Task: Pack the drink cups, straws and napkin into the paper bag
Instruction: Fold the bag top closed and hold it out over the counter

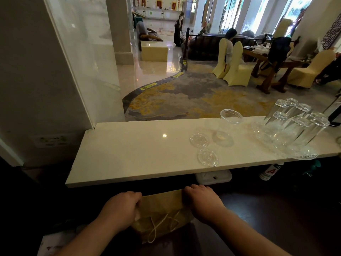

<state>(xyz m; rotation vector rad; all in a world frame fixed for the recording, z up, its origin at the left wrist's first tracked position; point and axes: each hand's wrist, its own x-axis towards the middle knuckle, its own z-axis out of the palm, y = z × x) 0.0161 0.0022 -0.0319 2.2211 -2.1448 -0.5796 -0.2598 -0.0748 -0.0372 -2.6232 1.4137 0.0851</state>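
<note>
Below the counter's [129, 154] near edge, left hand [120, 206] and right hand [203, 199] each pinch a side of the folded paper bag [162, 209] (string handles dangling); a clear cup [226, 126] stands toward the right end.

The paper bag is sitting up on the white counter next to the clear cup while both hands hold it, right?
Not quite. The head view shows the paper bag below the white counter, held by the left hand and right hand. The clear cup stands on top.

Counter [129, 154] left bare; glasses [295, 126] crowd right.
</note>
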